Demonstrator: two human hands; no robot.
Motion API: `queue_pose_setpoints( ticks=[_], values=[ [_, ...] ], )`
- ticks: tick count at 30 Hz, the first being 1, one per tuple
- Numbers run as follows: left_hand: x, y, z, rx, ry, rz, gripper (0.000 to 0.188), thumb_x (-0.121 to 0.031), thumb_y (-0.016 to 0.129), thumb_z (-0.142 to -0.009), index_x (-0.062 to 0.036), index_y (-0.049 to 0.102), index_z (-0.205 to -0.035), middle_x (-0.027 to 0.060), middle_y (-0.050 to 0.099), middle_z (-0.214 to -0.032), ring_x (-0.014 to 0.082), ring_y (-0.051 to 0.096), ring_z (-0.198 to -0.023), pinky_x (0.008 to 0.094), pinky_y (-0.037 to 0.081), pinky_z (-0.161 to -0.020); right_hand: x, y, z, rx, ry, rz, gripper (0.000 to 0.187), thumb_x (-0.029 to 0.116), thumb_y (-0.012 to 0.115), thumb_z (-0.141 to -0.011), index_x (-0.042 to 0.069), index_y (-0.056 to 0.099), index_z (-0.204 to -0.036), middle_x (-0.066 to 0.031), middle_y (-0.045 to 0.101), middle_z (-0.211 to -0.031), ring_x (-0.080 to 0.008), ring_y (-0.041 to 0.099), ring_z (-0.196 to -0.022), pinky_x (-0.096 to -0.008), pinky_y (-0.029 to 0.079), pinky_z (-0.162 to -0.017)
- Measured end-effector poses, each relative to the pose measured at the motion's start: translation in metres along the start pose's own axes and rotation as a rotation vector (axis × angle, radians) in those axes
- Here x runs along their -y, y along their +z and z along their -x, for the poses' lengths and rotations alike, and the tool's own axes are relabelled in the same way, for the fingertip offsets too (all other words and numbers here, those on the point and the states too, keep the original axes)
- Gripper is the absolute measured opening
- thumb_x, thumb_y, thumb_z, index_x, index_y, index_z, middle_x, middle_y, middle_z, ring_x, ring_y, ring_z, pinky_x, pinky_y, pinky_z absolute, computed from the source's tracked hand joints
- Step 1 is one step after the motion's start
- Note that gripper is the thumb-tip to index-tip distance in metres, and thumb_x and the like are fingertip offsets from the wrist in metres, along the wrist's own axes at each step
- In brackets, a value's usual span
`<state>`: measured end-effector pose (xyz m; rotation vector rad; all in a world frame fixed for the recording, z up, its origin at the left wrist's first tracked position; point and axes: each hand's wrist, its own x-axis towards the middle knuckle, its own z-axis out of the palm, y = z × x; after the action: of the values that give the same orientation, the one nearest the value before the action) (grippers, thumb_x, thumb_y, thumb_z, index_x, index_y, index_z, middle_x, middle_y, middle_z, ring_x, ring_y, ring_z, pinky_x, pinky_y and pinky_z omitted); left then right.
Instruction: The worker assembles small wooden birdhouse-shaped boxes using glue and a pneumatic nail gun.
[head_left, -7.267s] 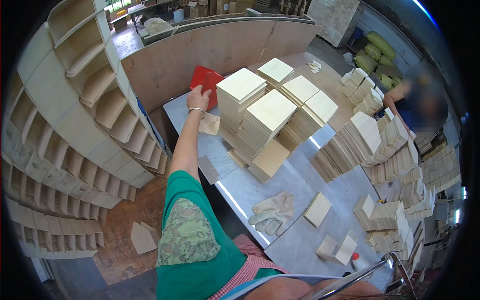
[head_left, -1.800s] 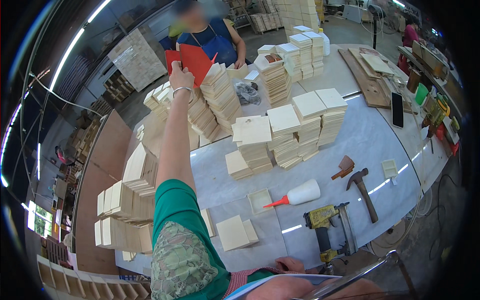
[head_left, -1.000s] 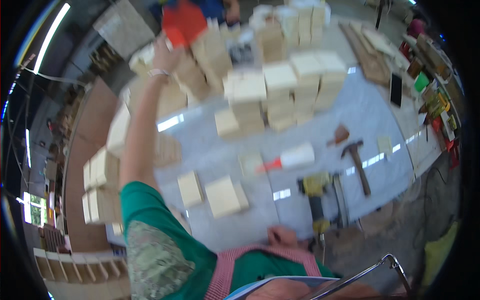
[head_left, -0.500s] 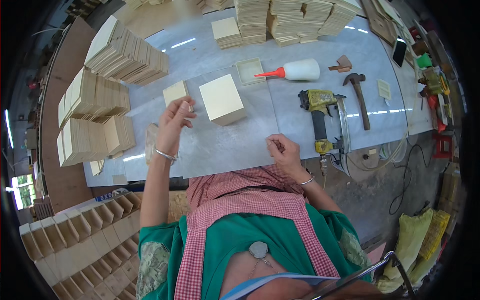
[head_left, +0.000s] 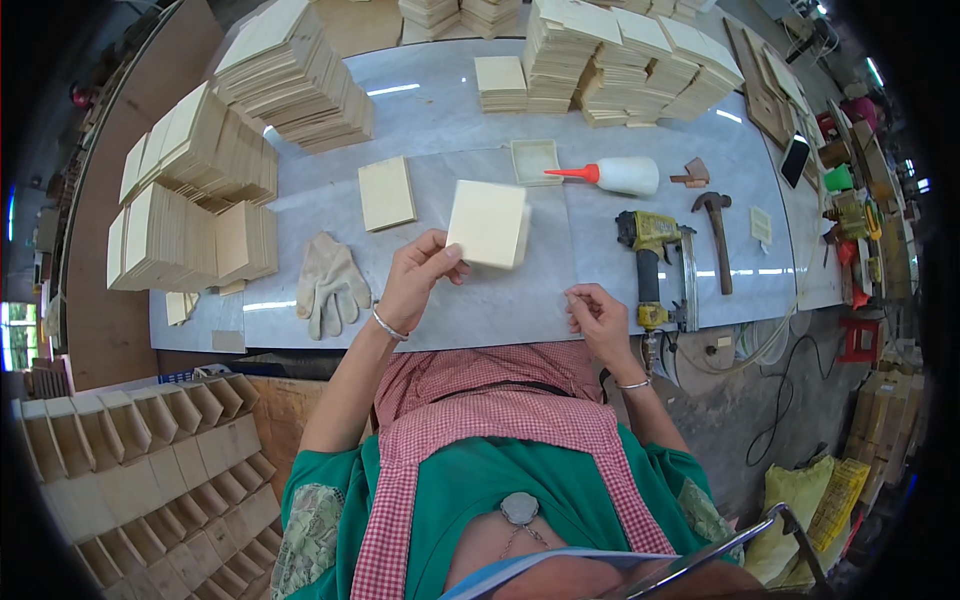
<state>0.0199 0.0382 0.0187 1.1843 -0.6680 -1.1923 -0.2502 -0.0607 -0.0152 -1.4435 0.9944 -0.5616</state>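
Observation:
A pale wooden box (head_left: 488, 222) is at the middle of the worktable, its right edge smeared by motion. My left hand (head_left: 424, 272) grips it at the lower left corner, thumb over the top face and fingers at the side. Whether the box touches the tabletop, I cannot tell. To the right, near the front edge, my right hand (head_left: 602, 322) has its fingers curled and the thumb against the forefinger. Anything in that pinch is hidden. A thin wooden board (head_left: 387, 193) lies flat left of the box.
Stacks of thin boards stand at the left (head_left: 185, 225) and back (head_left: 640, 65). A glove (head_left: 331, 284) lies near the left front. Behind the box are a shallow tray (head_left: 536, 162) and a white glue bottle (head_left: 628, 175). A yellow-black nail gun (head_left: 650, 270) and hammer (head_left: 716, 240) lie right.
My left hand has come from beside the thin board to the box and taken hold of it. The box appears turned. My right hand stays near the front edge. The whole view has shifted.

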Motion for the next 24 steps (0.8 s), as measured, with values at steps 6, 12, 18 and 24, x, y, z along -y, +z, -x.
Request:
queue_pose_setpoints(
  ticks=[6, 12, 18, 24],
  values=[
    [0.037, -0.008, 0.013, -0.05, -0.113, 0.489, 0.027, -0.022, 0.049, -0.097, 0.0025, 0.056, -0.107, 0.0117, 0.065, -0.095, 0.0177, 0.064, -0.079, 0.0286, 0.052, -0.067, 0.012, -0.015, -0.014, -0.022, -0.055, 0.034, 0.013, 0.011, 0.06, -0.09, 0.0, 0.064, -0.097, -0.0026, 0.062, -0.073, -0.006, 0.057, -0.06, -0.0207, 0.047, -0.053],
    [0.027, -0.007, 0.022, -0.293, -0.177, -0.027, 0.03, -0.019, 0.051, -0.096, 0.004, 0.052, -0.116, 0.0151, 0.065, -0.095, 0.0176, 0.065, -0.083, 0.0275, 0.053, -0.069, 0.047, -0.059, -0.064, -0.196, -0.257, 0.278, 0.014, 0.01, 0.062, -0.088, 0.001, 0.064, -0.099, -0.0018, 0.062, -0.074, -0.0063, 0.057, -0.063, -0.0217, 0.046, -0.058],
    [0.025, -0.043, 0.042, -0.205, -0.019, -0.481, 0.062, -0.018, 0.069, -0.082, 0.0011, 0.041, -0.133, 0.0118, 0.052, -0.123, 0.0156, 0.059, -0.092, 0.0279, 0.051, -0.073, 0.071, -0.106, -0.137, -0.341, -0.462, 0.534, 0.029, 0.017, 0.066, -0.084, 0.004, 0.062, -0.11, -0.0112, 0.062, -0.104, -0.0183, 0.061, -0.09, -0.0285, 0.051, -0.071],
    [0.011, -0.043, 0.026, 0.024, 0.05, -0.894, 0.119, -0.034, 0.088, -0.056, -0.0141, 0.018, -0.15, 0.013, 0.036, -0.142, 0.0195, 0.055, -0.091, 0.0311, 0.05, -0.075, 0.062, -0.133, -0.191, -0.093, -0.383, 0.787, 0.055, 0.036, 0.073, -0.078, 0.004, 0.056, -0.119, -0.017, 0.056, -0.119, -0.0272, 0.056, -0.107, -0.0362, 0.045, -0.09]
  ],
)
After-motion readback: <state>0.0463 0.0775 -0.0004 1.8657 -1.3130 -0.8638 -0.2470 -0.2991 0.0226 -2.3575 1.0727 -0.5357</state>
